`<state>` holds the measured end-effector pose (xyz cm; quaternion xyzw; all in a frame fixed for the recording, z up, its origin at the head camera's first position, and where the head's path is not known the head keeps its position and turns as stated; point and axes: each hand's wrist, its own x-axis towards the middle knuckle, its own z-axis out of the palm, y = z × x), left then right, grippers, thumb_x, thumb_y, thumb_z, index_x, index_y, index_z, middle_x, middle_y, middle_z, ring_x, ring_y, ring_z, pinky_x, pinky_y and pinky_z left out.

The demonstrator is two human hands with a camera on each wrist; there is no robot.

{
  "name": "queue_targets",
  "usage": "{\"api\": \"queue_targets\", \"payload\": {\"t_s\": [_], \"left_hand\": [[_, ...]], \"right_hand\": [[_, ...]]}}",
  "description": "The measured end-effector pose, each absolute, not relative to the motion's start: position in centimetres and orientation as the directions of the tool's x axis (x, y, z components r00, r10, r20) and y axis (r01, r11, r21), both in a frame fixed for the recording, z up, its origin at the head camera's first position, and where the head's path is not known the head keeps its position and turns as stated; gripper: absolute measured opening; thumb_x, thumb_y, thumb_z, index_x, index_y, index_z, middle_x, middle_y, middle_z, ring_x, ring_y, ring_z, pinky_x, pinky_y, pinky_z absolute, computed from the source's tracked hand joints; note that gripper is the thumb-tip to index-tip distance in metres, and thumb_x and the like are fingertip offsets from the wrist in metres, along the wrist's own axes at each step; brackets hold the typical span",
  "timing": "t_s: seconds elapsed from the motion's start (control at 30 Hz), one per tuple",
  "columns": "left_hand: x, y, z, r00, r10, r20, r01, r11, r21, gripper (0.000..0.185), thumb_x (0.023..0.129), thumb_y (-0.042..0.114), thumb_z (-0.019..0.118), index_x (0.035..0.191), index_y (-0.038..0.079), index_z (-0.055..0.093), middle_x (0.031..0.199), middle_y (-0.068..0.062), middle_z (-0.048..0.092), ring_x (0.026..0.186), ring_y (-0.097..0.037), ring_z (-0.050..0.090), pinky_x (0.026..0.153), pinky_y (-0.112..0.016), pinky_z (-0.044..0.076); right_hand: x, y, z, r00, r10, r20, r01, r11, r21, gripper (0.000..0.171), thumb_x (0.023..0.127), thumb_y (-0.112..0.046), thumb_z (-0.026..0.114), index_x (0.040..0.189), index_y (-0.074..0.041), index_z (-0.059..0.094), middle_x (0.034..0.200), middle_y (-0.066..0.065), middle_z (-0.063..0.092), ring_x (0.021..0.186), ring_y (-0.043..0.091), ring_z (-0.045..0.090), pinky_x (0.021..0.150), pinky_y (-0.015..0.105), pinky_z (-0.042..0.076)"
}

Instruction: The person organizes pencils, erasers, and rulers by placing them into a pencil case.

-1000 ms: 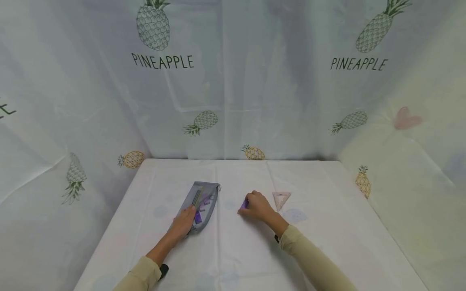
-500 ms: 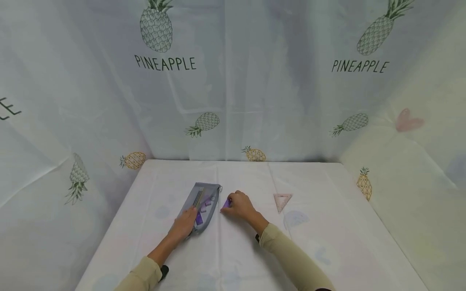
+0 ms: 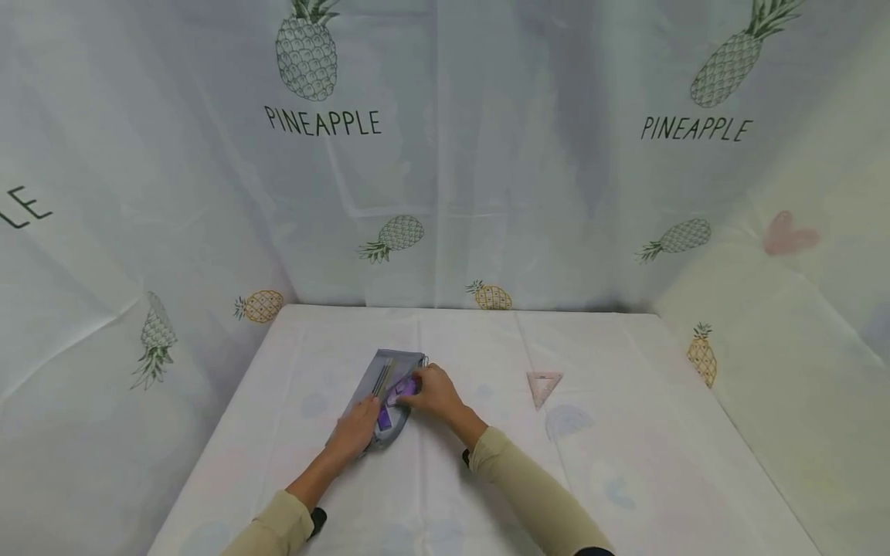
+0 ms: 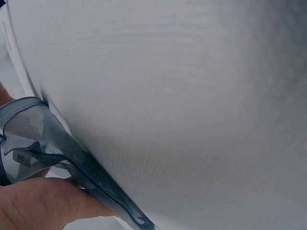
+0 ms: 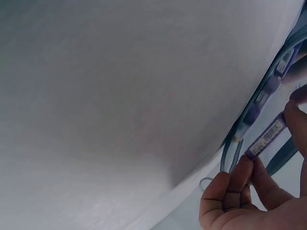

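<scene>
Moved leftward across the table (image 3: 626, 432) since a second ago: right hand (image 3: 433, 392) with the small purple item (image 3: 406, 385), away from the pink triangle ruler (image 3: 543, 384) and now at the open mouth of the grey mesh pouch (image 3: 386, 390). From the head view: left hand (image 3: 356, 431) pressing on the near end of the pouch, fingers curled over the mesh, pouch lying flat near the middle of the table, other purple pieces and pencils showing inside. From the left wrist view: mesh edge (image 4: 43, 143) pinched and lifted between thumb and fingers (image 4: 38, 206), mouth kept agape. From the right wrist view: purple item (image 5: 265, 139) pinched at the fingertips (image 5: 242, 170), just beside the zip edge (image 5: 230, 153). Best done, by judgement, with the mouth held taut and raised, the item fed in lengthwise, and released only once past the zip.
</scene>
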<state>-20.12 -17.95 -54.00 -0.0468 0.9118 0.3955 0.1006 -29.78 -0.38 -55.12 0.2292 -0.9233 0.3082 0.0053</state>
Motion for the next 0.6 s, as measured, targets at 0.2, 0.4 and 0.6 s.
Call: {"api": "queue_targets", "payload": {"t_s": [0.2,0.4,0.6], "left_hand": [[-20.1,-18.1,-54.0,-0.978,0.0,-0.207,-0.153,0.676,0.721,0.065,0.109,0.04,0.016,0.151,-0.009,0.027,0.157,-0.031,0.025,0.147,-0.051,0.015,0.118,-0.069,0.004],[-20.0,-18.2,-54.2,-0.98,0.003,-0.2,-0.147,0.668,0.729,0.069,0.109,0.044,0.013,0.151,-0.008,0.027,0.156,-0.031,0.026,0.147,-0.051,0.017,0.118,-0.067,0.004],[-19.9,-18.4,-54.3,-0.971,-0.039,-0.234,-0.212,0.586,0.782,0.074,0.107,0.05,0.013,0.151,-0.008,0.028,0.157,-0.032,0.023,0.147,-0.051,0.016,0.119,-0.065,0.005]], "right_hand": [[-29.6,-2.0,-55.2,-0.913,-0.382,0.142,-0.392,0.729,-0.561,0.046,0.073,-0.04,0.087,0.095,-0.005,0.069,0.08,0.0,0.065,0.071,0.009,0.051,0.06,0.021,0.043],[-28.7,-3.0,-55.2,-0.945,-0.296,0.135,-0.314,0.718,-0.621,0.054,0.074,-0.031,0.086,0.108,-0.002,0.054,0.094,0.008,0.066,0.078,0.014,0.06,0.064,0.024,0.051],[-27.8,-3.6,-55.1,-0.937,-0.325,0.13,-0.328,0.687,-0.648,0.054,0.071,-0.033,0.088,0.1,-0.008,0.05,0.082,0.001,0.059,0.069,0.01,0.052,0.057,0.021,0.044]]}}
